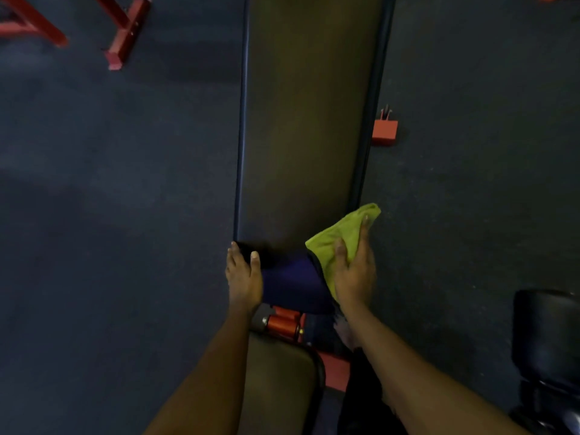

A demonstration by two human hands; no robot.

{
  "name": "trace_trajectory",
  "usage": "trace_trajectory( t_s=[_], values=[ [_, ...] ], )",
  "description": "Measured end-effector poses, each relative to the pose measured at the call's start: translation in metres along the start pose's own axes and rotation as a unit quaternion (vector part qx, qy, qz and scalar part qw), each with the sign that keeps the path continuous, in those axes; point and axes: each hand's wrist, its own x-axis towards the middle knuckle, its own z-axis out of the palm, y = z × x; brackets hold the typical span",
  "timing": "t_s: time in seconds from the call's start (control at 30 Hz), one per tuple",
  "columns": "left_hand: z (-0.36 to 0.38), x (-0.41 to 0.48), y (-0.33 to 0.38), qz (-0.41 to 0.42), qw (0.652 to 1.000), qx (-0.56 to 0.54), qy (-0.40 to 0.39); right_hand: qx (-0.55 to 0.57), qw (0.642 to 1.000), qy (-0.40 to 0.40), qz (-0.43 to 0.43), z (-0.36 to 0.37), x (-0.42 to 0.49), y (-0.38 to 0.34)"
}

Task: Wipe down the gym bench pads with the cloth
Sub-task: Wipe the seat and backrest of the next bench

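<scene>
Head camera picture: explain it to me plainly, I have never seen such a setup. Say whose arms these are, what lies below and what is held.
No machine here: a camera worn on a person's head looks down at their own two arms. Below runs a long bench pad over dark floor, with a seat pad nearer and red frame between. The left hand rests on the long pad's near left corner. The right hand grips a green cloth at its near right edge.

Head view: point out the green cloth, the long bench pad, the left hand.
green cloth (345,230): head view, middle of the fabric.
long bench pad (307,120): head view, centre of the top surface.
left hand (243,277): head view, back of the hand.
</scene>
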Motion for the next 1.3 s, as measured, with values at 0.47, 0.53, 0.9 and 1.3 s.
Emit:
trace_trajectory(
  t_s=[0.47,0.53,0.9,1.3],
  values=[
    [-0.027,-0.055,0.051,0.012,0.999,-0.026,-0.026,-0.166,0.968,-0.17,0.086,-0.056,-0.03,-0.006],
    [-0.039,-0.059,0.086,0.045,0.998,-0.041,-0.019,-0.131,0.977,-0.161,0.052,-0.074,-0.021,-0.032],
    [-0.1,0.011,0.245,0.167,0.978,-0.109,0.065,-0.068,0.967,-0.024,-0.245,-0.107,0.137,-0.218],
    [-0.106,0.225,0.354,0.065,0.964,-0.246,0.071,-0.33,0.811,0.03,-0.482,-0.002,0.329,-0.373]
  ],
)
